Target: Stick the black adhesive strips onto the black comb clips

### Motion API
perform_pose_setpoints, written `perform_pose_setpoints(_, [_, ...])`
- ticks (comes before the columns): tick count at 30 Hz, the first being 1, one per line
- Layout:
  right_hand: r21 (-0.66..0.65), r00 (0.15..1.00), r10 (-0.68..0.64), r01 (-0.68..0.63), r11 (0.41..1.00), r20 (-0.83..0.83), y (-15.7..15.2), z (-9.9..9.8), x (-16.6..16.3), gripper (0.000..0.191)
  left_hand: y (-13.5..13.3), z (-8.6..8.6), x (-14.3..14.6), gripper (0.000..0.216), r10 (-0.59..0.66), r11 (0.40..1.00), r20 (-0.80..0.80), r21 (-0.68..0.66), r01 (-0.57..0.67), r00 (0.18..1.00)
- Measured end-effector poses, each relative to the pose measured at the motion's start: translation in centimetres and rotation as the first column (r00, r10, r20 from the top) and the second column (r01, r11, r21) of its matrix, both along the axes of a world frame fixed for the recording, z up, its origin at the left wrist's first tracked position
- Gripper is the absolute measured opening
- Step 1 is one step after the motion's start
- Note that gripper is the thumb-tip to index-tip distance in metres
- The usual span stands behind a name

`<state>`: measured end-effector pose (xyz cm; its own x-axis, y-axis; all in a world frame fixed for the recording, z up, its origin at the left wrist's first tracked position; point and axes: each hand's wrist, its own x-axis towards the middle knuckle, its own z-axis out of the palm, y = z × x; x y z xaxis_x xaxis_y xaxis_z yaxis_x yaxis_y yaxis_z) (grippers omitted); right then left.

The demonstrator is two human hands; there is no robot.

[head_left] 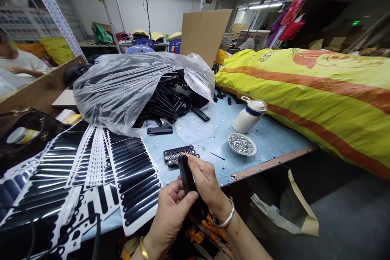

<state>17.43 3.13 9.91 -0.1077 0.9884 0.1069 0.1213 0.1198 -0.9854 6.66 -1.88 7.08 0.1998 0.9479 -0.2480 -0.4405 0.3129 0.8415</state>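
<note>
Both my hands hold one long black plastic strip point(185, 176) upright just in front of the table's near edge. My left hand point(170, 211) grips it from the left with the thumb pressed on its side. My right hand point(207, 185), with a silver bangle on the wrist, wraps its fingers round the strip's upper part. Just beyond them on the light blue table point(219, 146) lie perforated black parts point(178, 155). Sheets of black oblong stickers point(128, 170) are fanned out to the left.
A clear plastic bag point(128, 85) spilling black strips fills the table's middle. A white jar point(248, 117) and a small dish of silvery bits point(242, 144) stand to the right, beside a big yellow sack point(319, 89). A dark handbag point(24, 134) sits far left. Another person sits at the far left.
</note>
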Motion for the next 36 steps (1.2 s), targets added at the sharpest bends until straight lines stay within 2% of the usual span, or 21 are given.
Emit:
perform_pose_setpoints(2, [-0.02, 0.999, -0.041, 0.041, 0.999, 0.001, 0.3, -0.2, -0.1, 0.052, 0.0, 0.3, 0.1, 0.046, 0.001, 1.0, -0.013, -0.012, -0.001, 1.0])
perform_pose_setpoints(6, [0.111, 0.988, -0.108, 0.095, 0.989, 0.11, 0.7, -0.6, -0.3, 0.052, -0.3, 0.7, 0.3, 0.044, 0.002, 1.0, -0.028, -0.011, -0.002, 1.0])
perform_pose_setpoints(8, [0.113, 0.988, -0.104, 0.09, 0.989, 0.117, 0.6, -0.6, -0.4, 0.052, -0.4, 0.7, 0.3, 0.043, -0.005, 1.0, -0.017, -0.006, 0.005, 1.0])
perform_pose_setpoints(11, [0.049, 0.994, -0.082, 0.079, 0.996, 0.075, 0.3, -0.6, -0.6, 0.049, -0.4, 0.6, 0.0, 0.044, -0.028, 1.0, 0.005, -0.011, 0.028, 1.0])
perform_pose_setpoints(15, [-0.142, 0.993, -0.044, 0.028, 0.989, -0.111, 0.3, -0.9, -0.5, 0.047, -0.3, 0.7, -0.5, 0.05, -0.048, 0.996, 0.045, -0.067, 0.051, 0.998])
perform_pose_setpoints(17, [-0.176, 0.986, -0.053, 0.025, 0.984, -0.157, 0.3, -1.1, -0.2, 0.05, -0.2, 0.9, -0.7, 0.051, -0.049, 0.993, 0.068, -0.104, 0.056, 0.996])
perform_pose_setpoints(22, [-0.056, 1.0, -0.021, 0.021, 0.998, -0.004, -0.4, -0.8, 0.6, 0.046, -0.1, 0.8, -0.9, 0.051, -0.019, 0.989, 0.079, -0.141, 0.03, 0.997])
perform_pose_setpoints(28, [-0.016, 0.985, 0.03, -0.028, 0.999, 0.172, -1.5, 0.2, -0.1, 0.029, -0.6, -0.2, -0.7, 0.041, -0.01, 0.999, 0.087, -0.033, 0.013, 0.996])
perform_pose_setpoints(32, [0.072, 0.975, 0.066, -0.083, 0.994, 0.213, -1.7, -0.1, -0.3, 0.041, -0.8, -0.5, -0.8, 0.042, -0.011, 0.999, 0.046, -0.03, 0.013, 0.999])
perform_pose_setpoints(36, [0.164, 0.957, 0.006, -0.056, 0.985, 0.289, -1.9, -0.5, -0.4, 0.041, -0.6, -0.3, -1.1, 0.043, -0.034, 0.998, 0.033, -0.052, 0.036, 0.999])
